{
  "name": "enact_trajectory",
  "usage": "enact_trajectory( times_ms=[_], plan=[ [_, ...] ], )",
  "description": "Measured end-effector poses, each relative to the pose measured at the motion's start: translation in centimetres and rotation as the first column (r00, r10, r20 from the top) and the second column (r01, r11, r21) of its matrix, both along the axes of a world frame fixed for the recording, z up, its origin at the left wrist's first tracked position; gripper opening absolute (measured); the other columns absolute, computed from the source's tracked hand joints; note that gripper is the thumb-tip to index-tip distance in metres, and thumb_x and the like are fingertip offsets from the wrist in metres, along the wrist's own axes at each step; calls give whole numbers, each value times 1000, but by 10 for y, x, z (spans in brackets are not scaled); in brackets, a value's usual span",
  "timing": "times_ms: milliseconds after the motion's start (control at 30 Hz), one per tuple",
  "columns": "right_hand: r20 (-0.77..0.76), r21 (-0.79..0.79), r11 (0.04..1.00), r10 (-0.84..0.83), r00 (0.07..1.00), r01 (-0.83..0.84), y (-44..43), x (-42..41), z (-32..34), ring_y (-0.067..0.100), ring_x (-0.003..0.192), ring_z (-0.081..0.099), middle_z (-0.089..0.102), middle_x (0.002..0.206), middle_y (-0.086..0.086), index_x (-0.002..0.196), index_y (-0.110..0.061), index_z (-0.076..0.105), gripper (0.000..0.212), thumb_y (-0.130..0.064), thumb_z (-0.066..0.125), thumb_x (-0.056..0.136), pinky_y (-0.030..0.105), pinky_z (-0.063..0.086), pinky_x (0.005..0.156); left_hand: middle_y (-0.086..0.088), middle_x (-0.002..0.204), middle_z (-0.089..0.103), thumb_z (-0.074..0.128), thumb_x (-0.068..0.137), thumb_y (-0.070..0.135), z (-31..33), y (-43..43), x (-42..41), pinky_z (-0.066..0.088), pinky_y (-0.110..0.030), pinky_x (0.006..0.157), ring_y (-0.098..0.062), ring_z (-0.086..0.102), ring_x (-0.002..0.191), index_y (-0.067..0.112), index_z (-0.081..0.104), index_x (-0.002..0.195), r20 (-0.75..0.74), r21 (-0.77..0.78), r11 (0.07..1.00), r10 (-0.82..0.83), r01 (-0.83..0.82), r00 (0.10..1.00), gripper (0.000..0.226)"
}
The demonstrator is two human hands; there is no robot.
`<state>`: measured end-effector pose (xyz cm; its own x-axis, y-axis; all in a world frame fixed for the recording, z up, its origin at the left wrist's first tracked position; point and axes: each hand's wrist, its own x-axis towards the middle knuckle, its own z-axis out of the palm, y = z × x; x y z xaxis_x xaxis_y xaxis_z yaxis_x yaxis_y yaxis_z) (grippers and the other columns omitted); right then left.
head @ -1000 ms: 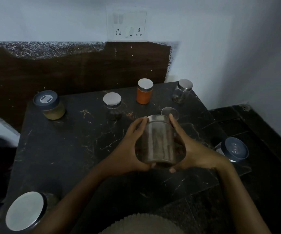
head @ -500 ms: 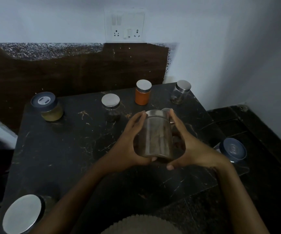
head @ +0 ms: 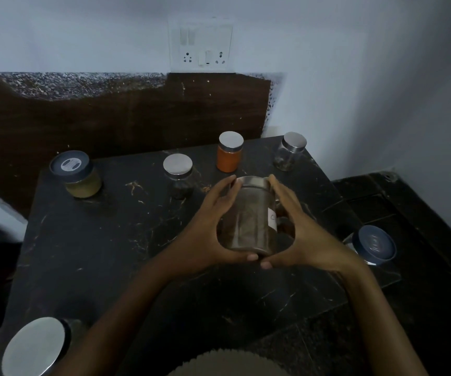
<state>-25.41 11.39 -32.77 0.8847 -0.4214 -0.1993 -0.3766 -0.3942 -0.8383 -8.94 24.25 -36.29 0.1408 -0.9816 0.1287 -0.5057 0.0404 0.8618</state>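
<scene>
Both hands wrap it: left hand (head: 205,237) and right hand (head: 308,240) curl round the clear glass jar of brown contents with a steel lid (head: 248,221), thumbs meeting under its base, over the middle of the black veined stone tabletop (head: 110,253). Looks like a carry. Next comes a level set-down, clear of the orange-filled glass jar (head: 229,156). A white socket plate (head: 201,46) sits on the pale wall.

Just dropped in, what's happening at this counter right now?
A person holds a glass jar of brownish contents, with the left hand and right hand curled round its sides and the thumbs under its base. It seems lifted off the dark counter. The orange jar and yellowish jar behind sit untouched.
</scene>
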Motion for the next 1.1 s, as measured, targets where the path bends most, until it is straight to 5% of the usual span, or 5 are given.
enact_trajectory(
  times_ms=[133, 467, 833, 967, 1100],
  plan=[
    [-1, 128, 992, 7, 1000, -7, -1, -5, 3, -6, 119, 35, 25, 136, -31, 120, -71, -5, 124, -31, 85, 45, 32, 34, 108, 27, 150, 3, 73, 56, 63, 2, 4, -4, 34, -6, 98, 12, 13, 136, 42, 9, 142, -177, -57, 998, 25, -35, 984, 109],
    [-15, -20, 1000, 24, 1000, -24, -1, -2, 3, -21, 110, 33, 16, 136, -30, 133, -56, -2, 124, -16, 86, 56, 9, 38, 89, 41, 142, -18, 72, 53, 60, 17, 1, 8, 24, -28, 111, 9, -3, 137, 55, -11, 134, -30, 85, 989, -118, 120, 993, 117],
    [21, 16, 997, 73, 997, -74, -13, 0, 37, 11, 135, 32, 18, 149, -22, 131, -65, -4, 132, -32, 89, 44, 48, 34, 110, 38, 142, 11, 85, 50, 35, 38, 2, 18, 46, -23, 97, 10, 22, 134, 56, 8, 136, -214, -38, 994, -108, 102, 971, 117],
    [67, -132, 988, 88, 994, -79, -17, 14, 66, 1, 130, 35, 15, 148, -24, 133, -59, 1, 127, -26, 90, 48, 39, 38, 108, 33, 150, 2, 86, 52, 38, 61, -4, 30, 38, -41, 108, -1, 15, 141, 53, -2, 140, -69, -62, 994, -95, 90, 993, 125],
    [139, -292, 954, 118, 983, -74, -24, 33, 99, 2, 129, 35, 16, 142, -32, 139, -52, 1, 129, -33, 90, 47, 34, 41, 106, 33, 150, -7, 86, 54, 39, 100, -10, 50, 37, -17, 104, 8, 7, 139, 40, -5, 146, 133, -120, 991, -40, 56, 990, 129]
  ],
)
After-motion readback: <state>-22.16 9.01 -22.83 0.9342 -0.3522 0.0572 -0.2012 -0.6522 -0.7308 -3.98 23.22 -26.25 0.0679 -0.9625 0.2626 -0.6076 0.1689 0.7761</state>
